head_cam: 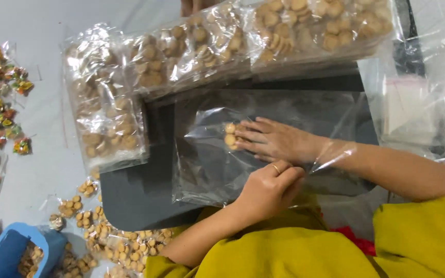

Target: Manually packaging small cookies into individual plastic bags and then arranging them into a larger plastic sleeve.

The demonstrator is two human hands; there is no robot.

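right hand (279,140) inside clear bag (207,170) — biscuits (230,135)

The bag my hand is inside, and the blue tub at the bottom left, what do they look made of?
The bag: thin clear plastic film, glossy; it creases, glints, and the right hand shows through it. The blue tub: probably moulded hard plastic, smooth and opaque with a rounded rim.

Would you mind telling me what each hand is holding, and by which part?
The left hand pinches the clear plastic bag at its open edge. The right hand is inside the bag, fingertips on a few small round biscuits.
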